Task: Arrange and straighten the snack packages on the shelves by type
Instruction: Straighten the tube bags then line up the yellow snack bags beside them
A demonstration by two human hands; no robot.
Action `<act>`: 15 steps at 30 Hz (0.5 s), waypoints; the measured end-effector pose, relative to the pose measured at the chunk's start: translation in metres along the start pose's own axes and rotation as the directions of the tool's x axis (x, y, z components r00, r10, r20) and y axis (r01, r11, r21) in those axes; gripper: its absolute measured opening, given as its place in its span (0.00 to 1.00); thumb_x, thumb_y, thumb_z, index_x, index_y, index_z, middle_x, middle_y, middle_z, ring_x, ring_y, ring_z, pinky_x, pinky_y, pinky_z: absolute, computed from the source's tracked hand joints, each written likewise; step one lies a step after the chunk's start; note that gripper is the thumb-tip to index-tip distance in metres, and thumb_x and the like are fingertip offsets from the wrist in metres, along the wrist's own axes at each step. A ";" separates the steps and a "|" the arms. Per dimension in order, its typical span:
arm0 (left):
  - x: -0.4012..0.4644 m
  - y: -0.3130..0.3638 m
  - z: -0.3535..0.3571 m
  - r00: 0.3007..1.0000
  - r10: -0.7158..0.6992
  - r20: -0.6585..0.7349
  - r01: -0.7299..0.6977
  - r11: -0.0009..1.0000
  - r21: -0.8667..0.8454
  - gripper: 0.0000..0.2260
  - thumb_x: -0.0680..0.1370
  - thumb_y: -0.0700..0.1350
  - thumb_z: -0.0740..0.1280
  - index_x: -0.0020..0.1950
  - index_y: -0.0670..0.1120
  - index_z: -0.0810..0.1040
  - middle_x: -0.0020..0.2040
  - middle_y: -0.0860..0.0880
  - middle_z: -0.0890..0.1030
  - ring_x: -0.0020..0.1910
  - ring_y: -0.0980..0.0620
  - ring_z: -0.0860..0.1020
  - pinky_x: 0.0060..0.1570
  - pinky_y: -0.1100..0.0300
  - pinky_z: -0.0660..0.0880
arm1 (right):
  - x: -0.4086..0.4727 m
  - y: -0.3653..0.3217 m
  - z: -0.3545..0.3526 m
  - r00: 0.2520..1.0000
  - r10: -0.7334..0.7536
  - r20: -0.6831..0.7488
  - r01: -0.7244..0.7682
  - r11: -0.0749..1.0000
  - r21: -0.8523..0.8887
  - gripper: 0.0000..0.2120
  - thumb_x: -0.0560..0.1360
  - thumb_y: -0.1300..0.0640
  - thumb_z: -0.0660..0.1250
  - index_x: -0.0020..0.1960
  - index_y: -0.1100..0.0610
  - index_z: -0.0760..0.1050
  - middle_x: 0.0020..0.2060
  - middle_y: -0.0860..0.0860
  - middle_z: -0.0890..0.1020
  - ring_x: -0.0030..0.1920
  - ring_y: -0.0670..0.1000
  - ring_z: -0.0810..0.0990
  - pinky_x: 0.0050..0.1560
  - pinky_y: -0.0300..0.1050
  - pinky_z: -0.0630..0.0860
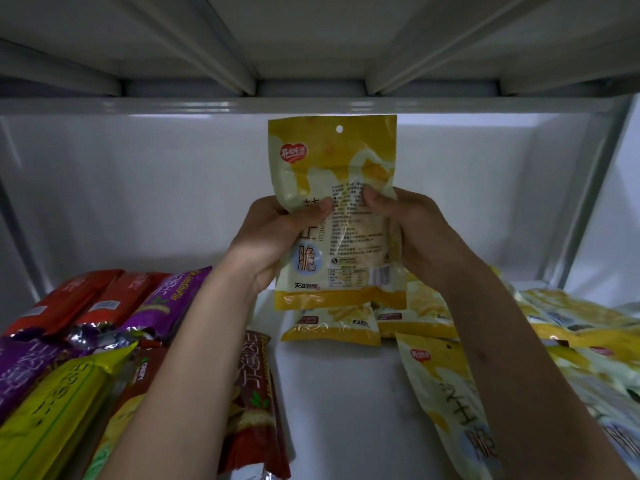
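- Snack packages are what I am sorting, and one yellow-and-white pouch stands upright between my hands, raised above the white shelf floor near the middle of the bay.
- My left hand grips the pouch's left edge, thumb across the front and fingers curled behind it.
- My right hand pinches the right side, thumb pressed on the printed panel; the fingers behind are hidden.
- To do this step well, I judge I should keep both grips low, smooth the pouch flat and set it squarely with its own kind.
- Far left lie two red packs, then a purple pack and, nearer me, a yellow-green pack, all long and angled.
- Just beside my left forearm a dark red pack lies lengthwise, edging into the bare middle strip.
- Under the held pouch two matching yellow pouches lie flat, side by side.
- Right of my right arm another matching pouch lies slanted, and a loose heap of the same kind sprawls behind it.
- That slanted pouch and the heap crowd the landing spot; I would likely need to square them first.
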State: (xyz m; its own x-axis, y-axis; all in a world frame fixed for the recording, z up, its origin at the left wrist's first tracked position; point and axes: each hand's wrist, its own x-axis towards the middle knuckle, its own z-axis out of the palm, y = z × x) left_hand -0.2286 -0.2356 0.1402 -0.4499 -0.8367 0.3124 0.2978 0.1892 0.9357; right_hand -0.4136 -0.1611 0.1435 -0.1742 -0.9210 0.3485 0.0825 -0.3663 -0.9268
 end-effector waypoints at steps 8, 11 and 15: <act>-0.001 0.004 0.005 0.997 0.061 -0.037 -0.065 0.991 -0.118 0.10 0.81 0.40 0.70 0.60 0.36 0.83 0.55 0.38 0.87 0.53 0.39 0.87 0.51 0.46 0.85 | -0.003 -0.001 0.001 0.996 0.007 -0.085 -0.007 1.000 -0.001 0.13 0.78 0.57 0.73 0.59 0.63 0.83 0.53 0.57 0.88 0.54 0.57 0.88 0.57 0.59 0.84; 0.001 0.002 0.004 0.996 0.069 -0.056 -0.076 0.989 -0.125 0.09 0.80 0.39 0.71 0.58 0.36 0.83 0.54 0.38 0.87 0.52 0.39 0.87 0.50 0.46 0.85 | -0.003 -0.001 0.004 0.999 -0.006 -0.053 0.008 0.999 0.038 0.16 0.77 0.57 0.73 0.62 0.62 0.82 0.56 0.57 0.88 0.57 0.57 0.87 0.59 0.58 0.83; 0.001 0.003 0.001 0.998 0.053 -0.021 -0.055 0.994 -0.094 0.09 0.78 0.40 0.72 0.56 0.36 0.84 0.53 0.38 0.87 0.50 0.40 0.87 0.46 0.49 0.84 | -0.002 -0.003 0.003 0.995 -0.064 -0.077 0.069 0.995 0.074 0.17 0.75 0.56 0.74 0.62 0.63 0.83 0.56 0.58 0.87 0.57 0.57 0.87 0.57 0.53 0.84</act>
State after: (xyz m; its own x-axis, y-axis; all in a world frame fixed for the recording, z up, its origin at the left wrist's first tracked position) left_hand -0.2287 -0.2355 0.1430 -0.4156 -0.8361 0.3580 0.3999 0.1855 0.8976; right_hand -0.4105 -0.1585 0.1458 -0.2539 -0.8828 0.3951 0.1429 -0.4383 -0.8874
